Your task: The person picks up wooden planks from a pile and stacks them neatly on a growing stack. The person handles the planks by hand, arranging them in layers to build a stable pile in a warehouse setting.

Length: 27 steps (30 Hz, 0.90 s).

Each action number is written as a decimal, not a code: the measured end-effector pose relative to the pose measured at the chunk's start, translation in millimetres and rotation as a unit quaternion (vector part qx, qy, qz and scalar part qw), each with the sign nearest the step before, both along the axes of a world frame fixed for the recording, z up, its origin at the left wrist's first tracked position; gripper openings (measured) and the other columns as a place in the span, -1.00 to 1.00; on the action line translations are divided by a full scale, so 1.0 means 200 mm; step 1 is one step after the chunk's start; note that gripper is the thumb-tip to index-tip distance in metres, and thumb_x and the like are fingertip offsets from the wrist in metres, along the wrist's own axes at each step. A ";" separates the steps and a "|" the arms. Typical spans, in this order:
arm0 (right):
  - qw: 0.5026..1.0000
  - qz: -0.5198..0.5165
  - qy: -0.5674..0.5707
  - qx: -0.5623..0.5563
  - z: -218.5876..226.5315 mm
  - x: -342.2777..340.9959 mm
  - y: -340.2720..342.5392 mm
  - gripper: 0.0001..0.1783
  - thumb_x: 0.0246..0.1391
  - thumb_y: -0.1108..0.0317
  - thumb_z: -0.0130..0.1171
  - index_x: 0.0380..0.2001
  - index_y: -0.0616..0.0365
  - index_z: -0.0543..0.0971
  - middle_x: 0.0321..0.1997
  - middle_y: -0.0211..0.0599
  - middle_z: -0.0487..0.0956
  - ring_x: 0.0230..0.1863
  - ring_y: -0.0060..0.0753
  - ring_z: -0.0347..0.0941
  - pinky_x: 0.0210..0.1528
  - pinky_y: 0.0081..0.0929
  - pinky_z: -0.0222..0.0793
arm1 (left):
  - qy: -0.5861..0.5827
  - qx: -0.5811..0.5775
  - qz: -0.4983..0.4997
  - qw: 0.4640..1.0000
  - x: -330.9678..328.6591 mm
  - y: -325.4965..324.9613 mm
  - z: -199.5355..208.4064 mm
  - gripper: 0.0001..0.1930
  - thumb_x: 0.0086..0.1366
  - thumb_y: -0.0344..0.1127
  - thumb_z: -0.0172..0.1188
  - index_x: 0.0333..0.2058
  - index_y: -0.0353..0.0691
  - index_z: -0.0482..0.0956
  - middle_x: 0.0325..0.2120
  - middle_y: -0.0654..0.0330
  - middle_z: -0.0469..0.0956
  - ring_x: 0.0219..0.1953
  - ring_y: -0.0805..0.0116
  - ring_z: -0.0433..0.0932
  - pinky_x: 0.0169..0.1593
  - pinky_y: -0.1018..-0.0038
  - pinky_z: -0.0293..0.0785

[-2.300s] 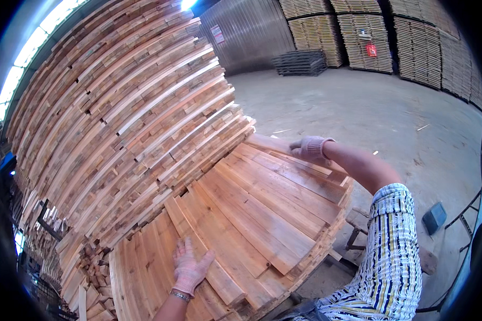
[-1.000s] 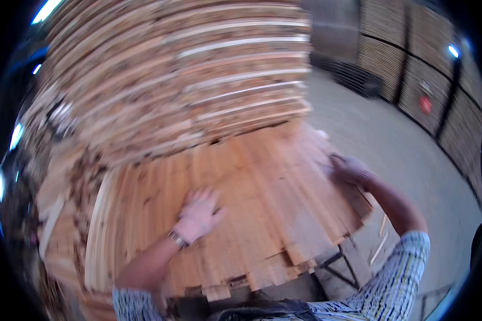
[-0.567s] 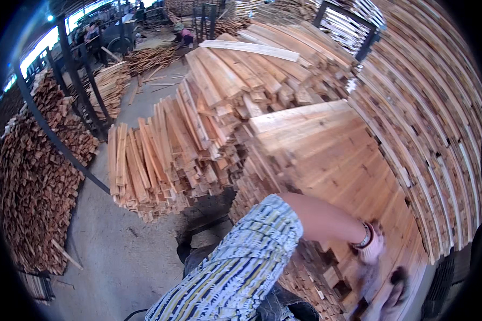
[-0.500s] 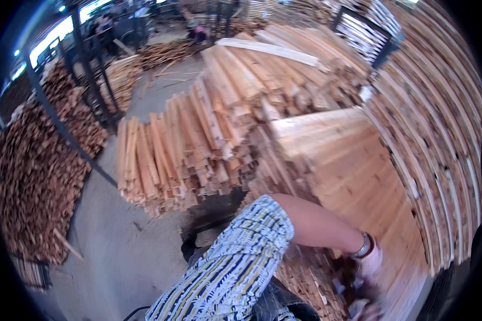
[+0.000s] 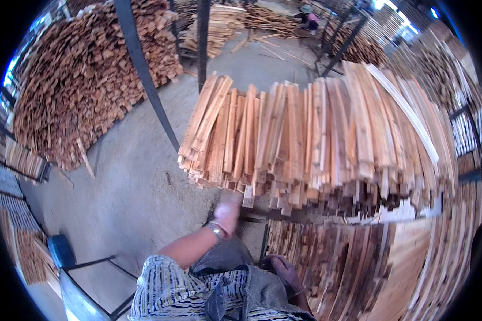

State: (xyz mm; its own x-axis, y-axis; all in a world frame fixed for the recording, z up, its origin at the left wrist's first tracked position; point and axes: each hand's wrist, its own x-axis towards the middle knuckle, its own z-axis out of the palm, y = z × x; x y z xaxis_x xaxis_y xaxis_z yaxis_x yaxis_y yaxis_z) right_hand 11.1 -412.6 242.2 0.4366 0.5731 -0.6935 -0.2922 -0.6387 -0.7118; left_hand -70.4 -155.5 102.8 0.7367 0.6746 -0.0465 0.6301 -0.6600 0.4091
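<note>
My left hand, pale and seemingly gloved, with a metal band at the wrist, reaches to the near left ends of a stack of wooden strips. Motion blur smears its fingers, so a grip on any strip cannot be made out. Low in the view, my right hand hangs beside the left edge of a row of darker wooden strips. Shadow hides how its fingers lie. To the right of that row, a smooth, light wooden panel slopes toward the lower edge.
A large heap of short wood pieces fills the far left. Dark metal posts stand before it. Stacked long boards line the right. A metal frame with a blue part stands at lower left. Another person is far back.
My view has turned left. My left hand has moved from low over the wooden panel on the right to the near ends of the stacked strips. My right hand now shows beside the darker strips.
</note>
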 end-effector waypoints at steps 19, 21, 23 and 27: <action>0.931 0.168 -0.315 0.074 -1.43 0.50 3.15 -0.26 0.29 -0.06 -0.03 0.28 0.33 0.22 0.10 0.14 0.44 0.08 0.04 0.41 0.12 -0.26 0.35 | -0.377 -0.532 0.530 0.543 -0.11 1.87 -0.85 -0.51 0.39 0.14 -0.11 -0.10 -0.17 0.50 -0.29 0.16 0.59 -0.32 0.27 0.60 -0.28 0.23 0.54; 0.962 0.149 -0.230 0.005 -1.27 0.30 3.29 -0.20 0.30 -0.09 -0.10 0.32 0.39 0.14 0.20 0.26 0.35 0.19 0.19 0.32 0.25 -0.15 0.23 | -0.410 -0.478 0.508 0.587 -0.17 1.82 -0.99 -0.51 0.43 0.08 -0.12 0.03 -0.22 0.47 -0.18 0.06 0.57 -0.17 0.21 0.57 -0.14 0.25 0.52; 0.972 0.108 -0.207 -0.031 -1.16 0.28 3.31 -0.13 0.27 -0.16 -0.13 0.33 0.41 0.07 0.29 0.37 0.22 0.30 0.27 0.20 0.32 -0.13 0.15 | -0.408 -0.474 0.501 0.598 -0.13 1.81 -0.98 -0.50 0.46 0.04 -0.14 0.09 -0.25 0.46 -0.10 0.02 0.54 -0.05 0.19 0.53 -0.02 0.28 0.48; 0.982 0.107 -0.144 -0.050 -0.99 0.48 3.32 0.11 0.16 -0.34 -0.06 0.36 0.47 -0.08 0.35 0.48 0.14 0.38 0.36 0.12 0.36 -0.11 0.13 | -0.276 -0.431 0.392 0.764 0.00 1.84 -0.62 -0.51 0.45 0.02 -0.07 0.10 -0.27 0.45 -0.04 0.07 0.52 -0.01 0.24 0.49 0.02 0.36 0.45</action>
State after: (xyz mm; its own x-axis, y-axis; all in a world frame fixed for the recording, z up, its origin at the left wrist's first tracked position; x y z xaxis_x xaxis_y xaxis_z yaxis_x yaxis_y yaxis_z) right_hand 106.9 251.6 44.1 0.4995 0.6082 -0.6169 0.0612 -0.7351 -0.6752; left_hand -70.0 212.9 -20.2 0.1887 0.8130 -0.5508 0.2686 0.4967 0.8253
